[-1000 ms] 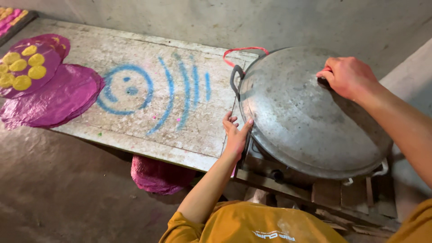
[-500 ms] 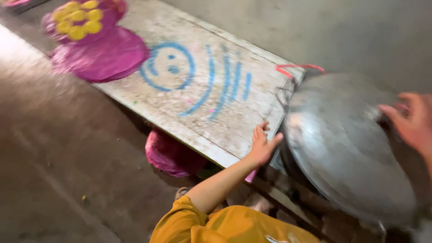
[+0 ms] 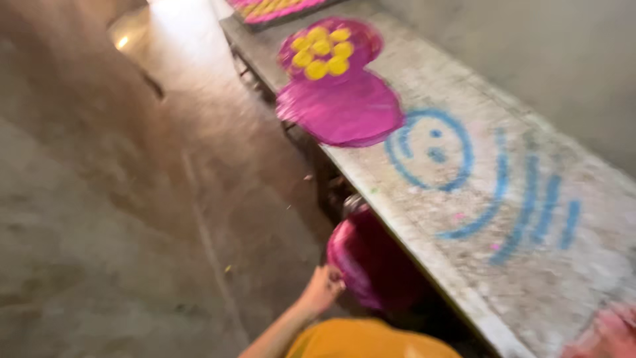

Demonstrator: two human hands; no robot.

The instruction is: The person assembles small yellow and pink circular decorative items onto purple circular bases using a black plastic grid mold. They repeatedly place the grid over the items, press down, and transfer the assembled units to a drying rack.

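Gripped rim of soft-looking magenta tub (image 3: pixel 374 262) under bench, left hand (image 3: pixel 322 290); likely light, flexible. Right hand (image 3: pixel 606 335) blurred, grip indeterminable.

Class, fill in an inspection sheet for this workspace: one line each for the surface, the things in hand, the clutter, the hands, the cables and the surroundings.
Surface: long grey bench, worn top with a blue painted face and curved lines.
Things in hand: magenta container under the bench edge; the left hand reaches to its side, contact unclear through blur.
Clutter: magenta plates on the bench, the farther one bearing yellow round pieces; another magenta tray at the far end.
Hands: left hand's grip too blurred to judge; right hand blurred at the lower right corner.
Cables: nothing seen.
Surroundings: bare concrete floor, plain grey wall behind the bench.
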